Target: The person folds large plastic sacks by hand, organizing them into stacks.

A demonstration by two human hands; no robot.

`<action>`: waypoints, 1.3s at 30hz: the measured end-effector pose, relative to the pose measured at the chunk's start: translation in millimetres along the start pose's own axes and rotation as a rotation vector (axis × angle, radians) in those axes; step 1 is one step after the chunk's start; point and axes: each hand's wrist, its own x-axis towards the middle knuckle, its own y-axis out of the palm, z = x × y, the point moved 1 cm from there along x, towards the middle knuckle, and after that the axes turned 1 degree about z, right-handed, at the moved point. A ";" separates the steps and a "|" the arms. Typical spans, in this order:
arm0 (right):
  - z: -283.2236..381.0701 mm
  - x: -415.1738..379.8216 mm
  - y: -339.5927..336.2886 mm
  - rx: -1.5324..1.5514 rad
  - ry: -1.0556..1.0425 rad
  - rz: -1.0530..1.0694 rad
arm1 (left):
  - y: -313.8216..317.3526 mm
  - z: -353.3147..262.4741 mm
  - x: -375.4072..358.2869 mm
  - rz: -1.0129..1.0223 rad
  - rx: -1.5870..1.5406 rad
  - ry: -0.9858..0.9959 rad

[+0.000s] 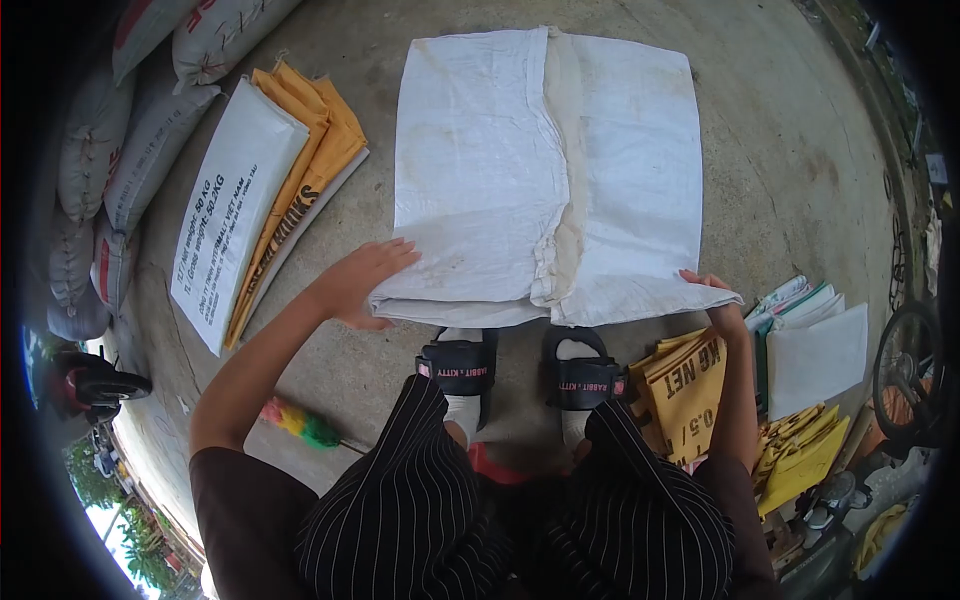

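Holding: white sacking (pixel 470 150), flat on the concrete floor (pixel 350 215) before my sandals (pixel 462 372); near right corner pinched in my right hand (pixel 722 308), left hand (pixel 362 285) spread at the near left corner, unclenched. Risks: left corner slipping from that loose hold, skewing the layers; ruffled middle strip (pixel 567 170) bunching if pulled unevenly.

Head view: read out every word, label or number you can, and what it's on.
"Net weight: 50 KG": folded white sack, left.
"Gross weight: 50.2KG": same sack.
"INTERMALT VIET NAM": same sack.
"RABBIT" and "KITTY": each black sandal.
"KG NET": folded tan sack, right.
"0.5": same sack.
Too blurred or hidden to read fully: the white sack's smallest lines, lettering on the orange sacks and filled sacks.
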 end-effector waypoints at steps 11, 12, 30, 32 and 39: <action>-12.8 9.8 -41.6 -0.205 0.126 -0.098 | 104.8 50.6 62.0 -0.340 -0.189 -0.052; -9.0 7.9 -43.8 -0.359 0.096 -0.145 | 107.1 56.0 62.8 -0.402 -0.448 -0.083; 58.1 115.7 -21.8 -0.836 -0.047 -0.640 | 102.1 98.1 106.2 -0.626 -0.377 -1.026; 58.2 115.1 -14.7 -0.876 0.034 -0.665 | 108.4 90.5 102.1 -0.682 -0.221 -0.995; 28.6 87.3 12.3 -0.850 0.015 -0.529 | 122.8 64.3 40.1 -0.647 -0.332 -0.891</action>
